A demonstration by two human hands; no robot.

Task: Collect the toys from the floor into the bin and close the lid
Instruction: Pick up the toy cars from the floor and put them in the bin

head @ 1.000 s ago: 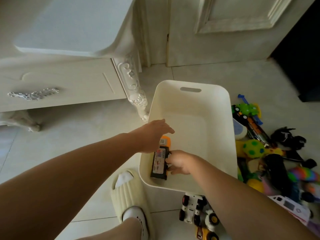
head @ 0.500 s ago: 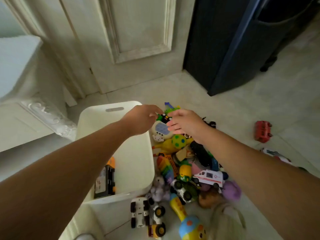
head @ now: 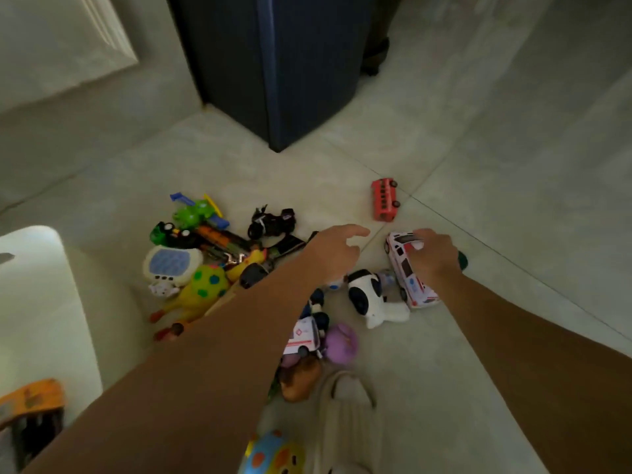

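The white bin (head: 51,302) stands at the left edge with an orange and black toy (head: 32,405) inside. A heap of toys lies on the floor to its right: a green toy car (head: 193,212), a yellow spotted rubber chicken (head: 201,289), a black motorbike (head: 272,220). My right hand (head: 434,258) rests on a white ambulance toy (head: 407,271), fingers curled over its roof. My left hand (head: 337,251) hovers open above the floor just left of it. A red bus (head: 384,199) lies apart, further away. A black and white plush (head: 371,297) lies beside the ambulance.
A dark blue cabinet (head: 273,63) stands at the back. A pale door (head: 61,39) is at the upper left. My slippered foot (head: 345,415) is at the bottom, beside a second ambulance (head: 302,336), a purple toy (head: 342,343) and a blue and yellow toy (head: 273,453).
The view swung right, away from the bin. Both hands left the orange and black toy in the bin and moved right across the heap; my right hand has landed on the white ambulance.
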